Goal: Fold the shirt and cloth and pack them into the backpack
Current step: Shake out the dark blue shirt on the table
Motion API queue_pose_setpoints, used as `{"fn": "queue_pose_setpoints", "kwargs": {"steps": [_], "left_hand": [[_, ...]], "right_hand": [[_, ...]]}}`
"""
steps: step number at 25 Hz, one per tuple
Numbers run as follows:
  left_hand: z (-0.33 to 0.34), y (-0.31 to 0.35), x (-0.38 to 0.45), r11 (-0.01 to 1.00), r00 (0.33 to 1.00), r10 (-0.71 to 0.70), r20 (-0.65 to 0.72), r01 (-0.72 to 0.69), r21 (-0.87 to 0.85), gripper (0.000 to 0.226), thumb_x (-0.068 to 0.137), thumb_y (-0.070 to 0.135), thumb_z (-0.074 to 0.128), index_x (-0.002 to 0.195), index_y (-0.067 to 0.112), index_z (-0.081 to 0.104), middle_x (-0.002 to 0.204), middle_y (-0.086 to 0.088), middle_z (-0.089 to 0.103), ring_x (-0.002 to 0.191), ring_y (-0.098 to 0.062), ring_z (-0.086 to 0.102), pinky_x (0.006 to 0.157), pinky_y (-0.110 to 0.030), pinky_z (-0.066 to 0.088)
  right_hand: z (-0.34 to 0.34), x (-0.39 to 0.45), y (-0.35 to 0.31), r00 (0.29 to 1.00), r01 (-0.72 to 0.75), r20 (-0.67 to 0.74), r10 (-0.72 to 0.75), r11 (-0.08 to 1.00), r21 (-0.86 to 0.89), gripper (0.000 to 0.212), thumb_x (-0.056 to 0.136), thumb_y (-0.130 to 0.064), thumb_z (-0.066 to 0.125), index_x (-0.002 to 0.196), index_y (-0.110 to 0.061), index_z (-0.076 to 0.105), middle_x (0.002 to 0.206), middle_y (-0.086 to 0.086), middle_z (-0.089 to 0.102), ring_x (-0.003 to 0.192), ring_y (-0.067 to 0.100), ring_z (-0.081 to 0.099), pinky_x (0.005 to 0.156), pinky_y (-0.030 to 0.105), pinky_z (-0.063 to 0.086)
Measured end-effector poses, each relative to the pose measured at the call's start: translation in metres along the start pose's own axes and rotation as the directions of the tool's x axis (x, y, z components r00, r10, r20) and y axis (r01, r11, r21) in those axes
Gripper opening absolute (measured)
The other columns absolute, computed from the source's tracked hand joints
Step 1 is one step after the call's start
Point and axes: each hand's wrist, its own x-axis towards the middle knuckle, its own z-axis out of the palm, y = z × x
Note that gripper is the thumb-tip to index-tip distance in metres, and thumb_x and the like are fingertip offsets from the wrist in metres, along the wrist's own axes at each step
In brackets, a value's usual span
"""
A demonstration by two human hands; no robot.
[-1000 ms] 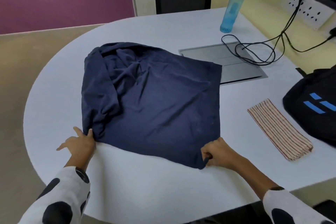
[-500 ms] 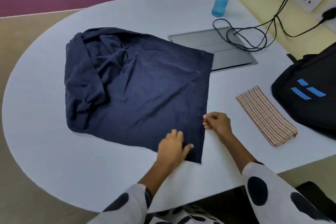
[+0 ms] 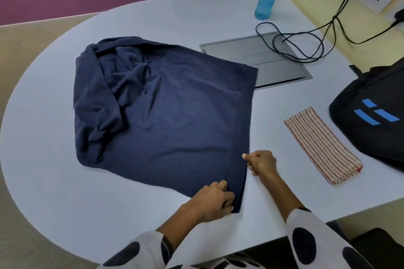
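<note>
Head view: creased navy shirt

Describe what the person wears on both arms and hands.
Both arms wear white sleeves printed with large black polka dots, pushed up so the forearms are bare. The left sleeve has a dark band at its cuff; the right sleeve shows a dark edge at its cuff too. The left hand and right hand are bare: no gloves, rings or watch visible.
</note>
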Motion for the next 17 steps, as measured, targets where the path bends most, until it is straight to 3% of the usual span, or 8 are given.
{"fn": "queue_pose_setpoints", "kwargs": {"steps": [3, 6, 9, 11, 12, 14, 16, 17], "left_hand": [[0.007, -0.001, -0.003, 1.000, 0.999, 0.008, 0.043, -0.007, -0.020, 0.024, 0.095, 0.035, 0.047, 0.100, 0.014, 0.057, 0.106, -0.007, 0.042, 0.092, -0.024, 0.044, 0.073, -0.034, 0.038], [0.006, 0.001, 0.002, 1.000, 0.998, -0.006, 0.054, 0.007, -0.014, 0.026, 0.095, 0.037, 0.048, 0.104, 0.015, 0.059, 0.108, -0.007, 0.043, 0.094, -0.025, 0.046, 0.076, -0.037, 0.042], [0.009, 0.001, 0.002, 1.000, 0.999, -0.017, 0.048, 0.017, -0.005, 0.026, 0.096, 0.038, 0.048, 0.106, 0.016, 0.059, 0.110, -0.007, 0.043, 0.096, -0.024, 0.046, 0.078, -0.038, 0.043], [0.013, 0.000, 0.001, 1.000, 0.999, -0.020, 0.034, 0.019, 0.013, 0.027, 0.096, 0.039, 0.047, 0.105, 0.016, 0.059, 0.108, -0.006, 0.042, 0.095, -0.024, 0.046, 0.079, -0.038, 0.042], [0.014, 0.001, 0.001, 1.000, 0.999, -0.022, 0.028, 0.021, 0.019, 0.028, 0.096, 0.041, 0.046, 0.105, 0.017, 0.059, 0.107, -0.005, 0.042, 0.094, -0.023, 0.045, 0.079, -0.037, 0.041], [0.015, 0.005, 0.001, 0.999, 0.999, -0.035, -0.004, 0.035, -0.027, 0.036, 0.099, 0.045, 0.037, 0.104, 0.017, 0.060, 0.103, -0.004, 0.043, 0.093, -0.021, 0.046, 0.080, -0.035, 0.041], [0.013, 0.004, 0.002, 0.988, 0.988, -0.104, -0.115, 0.089, -0.126, 0.040, 0.101, 0.046, 0.031, 0.102, 0.016, 0.058, 0.101, -0.001, 0.044, 0.090, -0.018, 0.046, 0.083, -0.036, 0.043], [0.012, -0.001, 0.002, 0.984, 0.965, -0.139, -0.223, 0.109, -0.141, 0.037, 0.100, 0.045, 0.033, 0.101, 0.016, 0.056, 0.101, 0.000, 0.045, 0.089, -0.017, 0.045, 0.082, -0.036, 0.043]], "right_hand": [[0.000, 0.001, 0.002, 0.997, -0.015, 0.072, 0.021, 0.997, -0.081, 0.022, 0.081, -0.022, 0.075, 0.074, -0.003, 0.064, 0.061, 0.011, 0.064, 0.050, 0.018, 0.059, 0.047, 0.025, 0.047], [0.004, 0.006, -0.008, 0.998, 0.065, 0.019, -0.063, 0.987, -0.145, 0.036, 0.081, -0.038, 0.072, 0.068, -0.006, 0.061, 0.058, 0.010, 0.064, 0.051, 0.018, 0.059, 0.064, 0.032, 0.053], [0.005, 0.010, -0.011, 0.996, 0.062, -0.046, -0.072, 0.980, -0.190, 0.036, 0.081, -0.034, 0.074, 0.061, -0.009, 0.058, 0.061, 0.009, 0.063, 0.055, 0.018, 0.060, 0.071, 0.032, 0.053], [0.005, 0.009, -0.011, 0.994, 0.057, -0.079, -0.075, 0.977, -0.203, 0.035, 0.081, -0.031, 0.074, 0.059, -0.010, 0.056, 0.068, 0.011, 0.065, 0.067, 0.025, 0.066, 0.073, 0.034, 0.055], [0.006, 0.007, -0.010, 0.993, 0.058, -0.088, -0.079, 0.975, -0.216, 0.032, 0.083, -0.030, 0.073, 0.064, -0.009, 0.058, 0.075, 0.013, 0.067, 0.075, 0.029, 0.067, 0.074, 0.034, 0.054], [0.012, -0.002, -0.012, 0.984, 0.093, -0.116, -0.132, 0.951, -0.293, 0.021, 0.087, -0.025, 0.068, 0.091, -0.006, 0.061, 0.100, 0.015, 0.065, 0.092, 0.032, 0.063, 0.073, 0.033, 0.049], [0.023, -0.012, -0.013, 0.919, 0.252, -0.161, -0.360, 0.850, -0.463, 0.040, 0.089, -0.016, 0.064, 0.124, -0.005, 0.049, 0.122, 0.017, 0.053, 0.105, 0.032, 0.056, 0.080, 0.036, 0.046], [0.029, -0.015, -0.014, 0.845, 0.377, -0.138, -0.516, 0.759, -0.531, 0.053, 0.089, -0.015, 0.063, 0.136, -0.004, 0.040, 0.131, 0.019, 0.046, 0.114, 0.033, 0.051, 0.089, 0.036, 0.044]]}}
